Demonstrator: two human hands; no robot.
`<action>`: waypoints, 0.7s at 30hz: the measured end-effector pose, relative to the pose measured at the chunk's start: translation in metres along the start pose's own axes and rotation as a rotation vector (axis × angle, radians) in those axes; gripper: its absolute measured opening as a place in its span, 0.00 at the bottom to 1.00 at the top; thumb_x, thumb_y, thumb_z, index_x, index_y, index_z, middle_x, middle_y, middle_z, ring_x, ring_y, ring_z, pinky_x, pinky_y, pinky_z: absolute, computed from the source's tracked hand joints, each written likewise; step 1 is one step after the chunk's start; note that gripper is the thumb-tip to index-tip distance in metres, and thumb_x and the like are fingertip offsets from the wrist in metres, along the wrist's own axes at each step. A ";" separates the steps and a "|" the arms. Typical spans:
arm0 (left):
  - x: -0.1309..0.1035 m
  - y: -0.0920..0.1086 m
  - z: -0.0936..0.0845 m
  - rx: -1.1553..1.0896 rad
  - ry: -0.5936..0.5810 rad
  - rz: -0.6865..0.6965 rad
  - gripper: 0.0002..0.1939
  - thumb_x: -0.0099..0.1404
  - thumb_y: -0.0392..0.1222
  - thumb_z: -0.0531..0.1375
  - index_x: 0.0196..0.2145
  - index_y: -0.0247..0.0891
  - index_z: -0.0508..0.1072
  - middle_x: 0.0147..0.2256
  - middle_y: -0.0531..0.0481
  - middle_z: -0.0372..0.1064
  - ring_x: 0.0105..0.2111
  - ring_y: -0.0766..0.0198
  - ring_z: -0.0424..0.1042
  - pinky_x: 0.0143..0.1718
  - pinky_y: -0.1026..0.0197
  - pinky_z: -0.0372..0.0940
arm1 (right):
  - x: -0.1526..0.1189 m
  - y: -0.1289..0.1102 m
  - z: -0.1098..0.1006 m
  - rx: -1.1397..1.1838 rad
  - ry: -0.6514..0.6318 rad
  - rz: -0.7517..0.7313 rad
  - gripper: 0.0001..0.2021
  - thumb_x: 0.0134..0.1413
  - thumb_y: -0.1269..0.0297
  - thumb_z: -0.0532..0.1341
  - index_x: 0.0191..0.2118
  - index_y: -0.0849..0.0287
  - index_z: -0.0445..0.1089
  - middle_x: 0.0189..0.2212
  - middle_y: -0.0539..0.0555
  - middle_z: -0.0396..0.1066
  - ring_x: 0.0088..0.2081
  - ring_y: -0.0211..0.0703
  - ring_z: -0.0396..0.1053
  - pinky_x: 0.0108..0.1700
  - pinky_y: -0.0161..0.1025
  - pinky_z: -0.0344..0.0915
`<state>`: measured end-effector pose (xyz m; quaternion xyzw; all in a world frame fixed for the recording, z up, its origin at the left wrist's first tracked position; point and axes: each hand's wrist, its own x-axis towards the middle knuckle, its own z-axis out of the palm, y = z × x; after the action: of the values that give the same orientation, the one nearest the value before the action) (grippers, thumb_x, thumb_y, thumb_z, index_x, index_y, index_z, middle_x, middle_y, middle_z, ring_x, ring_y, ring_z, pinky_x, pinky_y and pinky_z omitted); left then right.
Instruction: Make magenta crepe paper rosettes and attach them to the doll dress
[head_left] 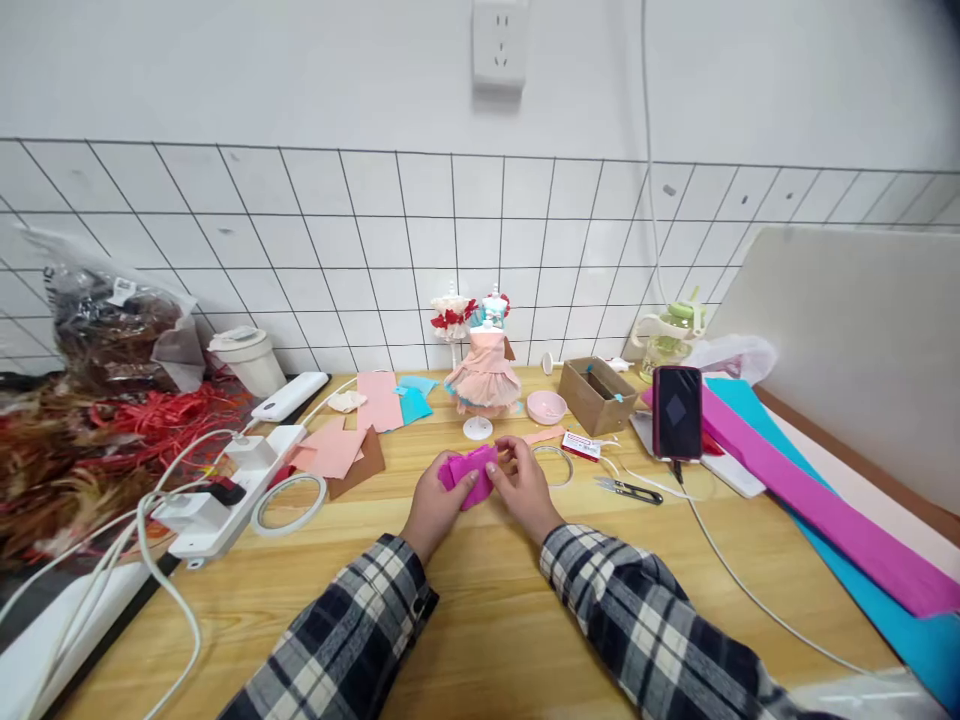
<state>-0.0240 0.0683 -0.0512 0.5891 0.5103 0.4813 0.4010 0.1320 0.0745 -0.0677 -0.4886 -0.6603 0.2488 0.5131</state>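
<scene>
Between my two hands is a small folded piece of magenta crepe paper (472,478), held just above the wooden table. My left hand (437,505) pinches its left side, thumb on the front. On its right edge the fingers and thumb of my right hand (523,487) are closed. Right behind stands a miniature dress form in a pale pink ruffled dress (486,370) on a round white base (478,428). Two more small dress forms, one with a cream and red outfit (451,318), stand behind it. Thread snips (628,490) lie to the right of my right hand.
Left are pink paper sheets (330,448), a tape roll (289,504), and a power strip (236,490) with loose cables. Right are a pink bowl (547,407), a cardboard box (596,395), a phone (676,412) on a cable, and long magenta paper (817,500). A tiled wall closes the back.
</scene>
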 end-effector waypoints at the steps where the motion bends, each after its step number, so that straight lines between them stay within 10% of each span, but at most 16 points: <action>1: -0.001 0.001 -0.002 0.003 0.006 -0.003 0.15 0.54 0.48 0.62 0.34 0.36 0.66 0.27 0.56 0.65 0.27 0.66 0.63 0.30 0.65 0.60 | -0.001 0.000 -0.001 -0.001 -0.033 -0.019 0.13 0.52 0.62 0.60 0.43 0.59 0.65 0.38 0.55 0.69 0.38 0.41 0.65 0.37 0.37 0.62; 7: -0.005 0.002 -0.008 0.019 -0.044 -0.025 0.16 0.53 0.48 0.64 0.30 0.37 0.63 0.24 0.57 0.61 0.25 0.67 0.61 0.28 0.66 0.58 | -0.010 -0.002 -0.010 0.020 -0.177 -0.097 0.05 0.52 0.64 0.60 0.28 0.58 0.68 0.31 0.52 0.70 0.35 0.41 0.66 0.36 0.37 0.62; 14: -0.003 -0.004 -0.006 -0.004 -0.165 -0.036 0.17 0.52 0.49 0.65 0.30 0.37 0.62 0.25 0.58 0.60 0.25 0.68 0.59 0.28 0.67 0.56 | -0.008 -0.002 -0.008 0.151 -0.273 0.017 0.27 0.47 0.57 0.65 0.54 0.57 0.61 0.48 0.58 0.66 0.43 0.43 0.66 0.35 0.36 0.65; 21: -0.001 -0.012 -0.008 -0.225 -0.173 -0.105 0.22 0.50 0.55 0.65 0.33 0.37 0.63 0.27 0.55 0.64 0.27 0.66 0.63 0.28 0.66 0.59 | -0.002 0.014 -0.010 0.101 -0.189 0.127 0.10 0.50 0.58 0.60 0.34 0.59 0.71 0.28 0.52 0.69 0.28 0.38 0.63 0.31 0.36 0.62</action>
<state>-0.0344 0.0689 -0.0615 0.5523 0.4468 0.4614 0.5315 0.1468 0.0768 -0.0768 -0.4773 -0.6601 0.3588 0.4558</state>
